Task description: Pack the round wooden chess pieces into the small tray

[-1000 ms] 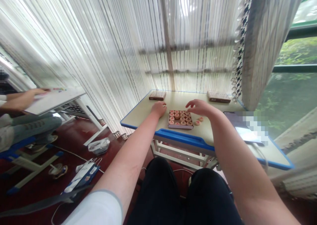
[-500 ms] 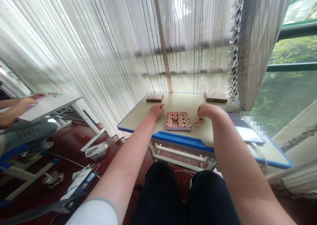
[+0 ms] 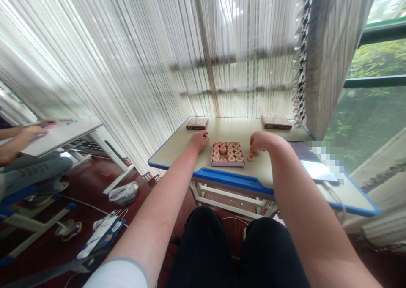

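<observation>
An open box (image 3: 227, 164) on the table holds rows of round wooden Chinese chess pieces with red and dark characters, with a gap in the third row. Just right of the box lies a loose chess piece (image 3: 250, 157) marked in red. My right hand (image 3: 262, 141) is beside it, fingers bent down and closed on another chess piece, which they mostly hide. My left hand (image 3: 198, 140) rests on the table left of the box, loosely curled, fingers a little apart, with nothing seen in it.
Two flat brown boxes lie at the table's back, one left (image 3: 197, 123) and one right (image 3: 276, 122). A dark tablet-like device (image 3: 312, 163) with a cable lies near my right forearm. At left, another person's hands (image 3: 30, 135) work at a second table (image 3: 63, 138).
My right hand has moved slightly left and down, over the farther loose chess piece, which its fingers now cover. My left hand stays at the box's left side.
</observation>
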The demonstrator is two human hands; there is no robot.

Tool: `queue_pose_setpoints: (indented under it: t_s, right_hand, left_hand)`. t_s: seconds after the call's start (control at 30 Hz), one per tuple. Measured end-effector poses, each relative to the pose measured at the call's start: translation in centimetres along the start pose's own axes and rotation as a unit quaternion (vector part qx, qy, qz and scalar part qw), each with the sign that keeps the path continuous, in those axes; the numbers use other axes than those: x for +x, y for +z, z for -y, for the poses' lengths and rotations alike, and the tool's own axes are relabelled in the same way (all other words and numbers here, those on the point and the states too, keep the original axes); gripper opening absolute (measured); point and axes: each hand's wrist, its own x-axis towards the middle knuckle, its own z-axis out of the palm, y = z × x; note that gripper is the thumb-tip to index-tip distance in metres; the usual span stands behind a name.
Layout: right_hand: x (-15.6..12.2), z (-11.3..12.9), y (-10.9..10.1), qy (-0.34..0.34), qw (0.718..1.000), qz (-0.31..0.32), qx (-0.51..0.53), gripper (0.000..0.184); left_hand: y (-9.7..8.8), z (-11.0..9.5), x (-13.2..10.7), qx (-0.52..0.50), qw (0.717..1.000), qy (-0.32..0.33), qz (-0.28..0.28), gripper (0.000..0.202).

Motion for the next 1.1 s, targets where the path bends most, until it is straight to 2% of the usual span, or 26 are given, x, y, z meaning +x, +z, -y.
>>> queue_pose_setpoints:
  t_s: [0.07, 0.17, 0.23, 0.33, 0.57, 0.7, 1.1]
  right_hand:
    - [-0.3, 0.7, -0.2, -0.015, 1.0, -0.025, 0.008, 0.032]
    - [-1.4, 2.7, -0.4, -0.119, 0.988, -0.062, 0.082, 0.031]
    - [-2.1, 4.2, -0.4, -0.187, 0.975, -0.046, 0.108, 0.027]
    - [-2.7, 5.8, 0.2, -0.234, 0.966, -0.017, 0.107, 0.025]
    - [-1.4, 6.3, 1.9, -0.258, 0.964, 0.003, 0.063, 0.021]
    - [-1.4, 6.5, 1.8, -0.261, 0.964, -0.016, 0.047, 0.021]
    - [-1.0, 6.5, 2.1, -0.249, 0.966, -0.009, 0.066, 0.021]
  left_hand:
    - [0.0, 0.0, 0.0, 0.001, 1.0, -0.006, 0.003, 0.032]
    - [0.1, 0.0, -0.1, 0.003, 1.0, -0.001, 0.002, 0.031]
    - [0.1, 0.0, 0.0, 0.006, 1.0, 0.007, 0.0, 0.03]
    - [0.0, -0.1, 0.0, 0.009, 1.0, 0.011, 0.002, 0.03]
    - [0.0, -0.1, 0.0, 0.019, 1.0, 0.017, 0.003, 0.027]
    - [0.0, 0.1, 0.0, 0.021, 1.0, 0.012, 0.008, 0.027]
    - [0.2, 0.4, 0.3, 0.021, 1.0, 0.02, 0.005, 0.026]
